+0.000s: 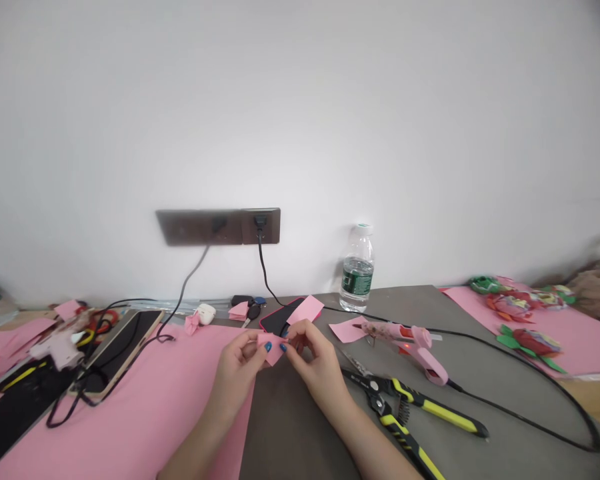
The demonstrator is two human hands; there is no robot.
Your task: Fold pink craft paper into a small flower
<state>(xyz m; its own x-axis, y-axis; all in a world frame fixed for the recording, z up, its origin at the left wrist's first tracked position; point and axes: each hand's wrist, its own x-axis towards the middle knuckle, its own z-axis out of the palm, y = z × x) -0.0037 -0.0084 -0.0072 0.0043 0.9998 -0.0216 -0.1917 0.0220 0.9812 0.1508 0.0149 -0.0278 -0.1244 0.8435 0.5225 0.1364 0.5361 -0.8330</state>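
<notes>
Between my two hands is a small piece of pink paper (273, 350), with one edge curled over near my left fingers. My left hand (237, 367) pinches its left side, thumb in front. On the right side, the thumb and fingertips of my right hand (316, 360) close on the paper's edge. Just behind the hands, a phone with a red rim (275, 321) lies with a loose pink paper rectangle (305, 310) on it. Another pink piece (347, 329) rests on the grey surface to the right, beside a pink glue gun (405, 340).
Yellow-black pliers (430, 407) lie right of my right forearm, near the glue gun's black cable (525, 410). A water bottle (357, 277) stands by the wall. Large pink sheet (180, 400) and phone (125, 350) are left; paper flowers (533, 341) lie far right.
</notes>
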